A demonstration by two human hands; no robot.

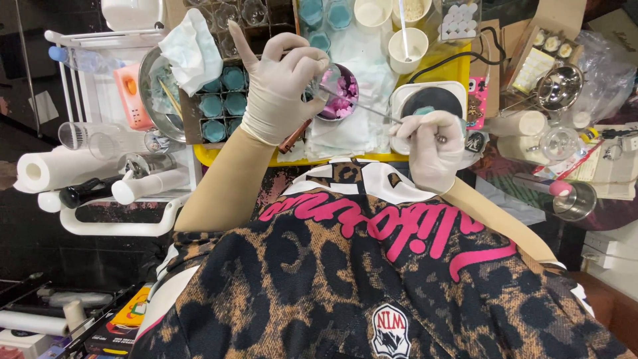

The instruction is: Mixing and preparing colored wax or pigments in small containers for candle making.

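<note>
Two latex-gloved hands: left hand (282,83) gripping one round clear glass bowl (335,92) of pink chunks above the yellow tray (212,155); right hand (433,143) fisted round one thin metal stirrer (362,105). Six visible teal-filled cups (224,106) alongside.

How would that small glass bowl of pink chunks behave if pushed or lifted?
The glass bowl is probably rigid and fragile: its wall looks clear. It is likely slippery in the gloved left hand holding its rim. The loose pink chunks could shift or spill if it tips.
</note>
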